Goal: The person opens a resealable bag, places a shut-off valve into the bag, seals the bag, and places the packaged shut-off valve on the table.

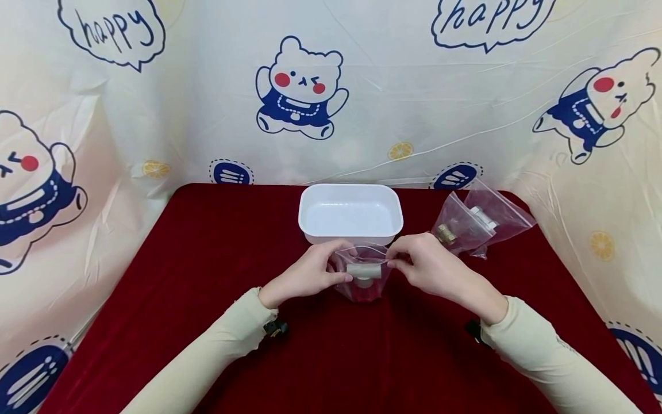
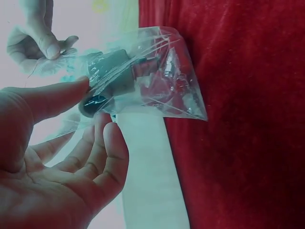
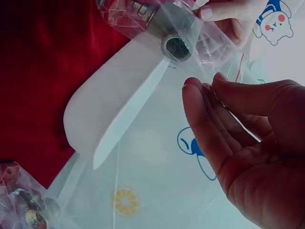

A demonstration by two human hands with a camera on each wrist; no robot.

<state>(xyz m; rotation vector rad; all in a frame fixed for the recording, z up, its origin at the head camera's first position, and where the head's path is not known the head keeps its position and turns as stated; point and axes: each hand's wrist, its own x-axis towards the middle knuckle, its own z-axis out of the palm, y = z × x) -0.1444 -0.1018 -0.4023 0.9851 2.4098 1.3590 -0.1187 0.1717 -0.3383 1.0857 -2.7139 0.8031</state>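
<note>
Between both hands, in front of the white tub, a clear zip bag [image 1: 362, 294] is held up with a grey tee-shaped pipe fitting [image 1: 364, 271] inside it. My left hand [image 1: 305, 273] grips the bag's left side, its thumb against the plastic by the fitting. At the top right corner, my right hand [image 1: 434, 267] pinches the bag's edge between thumb and fingers. Through the film in the right wrist view, the fitting's round open end [image 3: 177, 47] shows, along with a shiny metal threaded part [image 3: 143, 9] beside it.
The white plastic tub [image 1: 350, 234] stands just behind the bag. To the right lie more clear zip bags [image 1: 509, 215], with a brass fitting [image 1: 446, 233] and a white fitting [image 1: 484, 218] inside. Dark red cloth [image 1: 222, 253] covers the table; a printed curtain [image 1: 207, 103] hangs around it.
</note>
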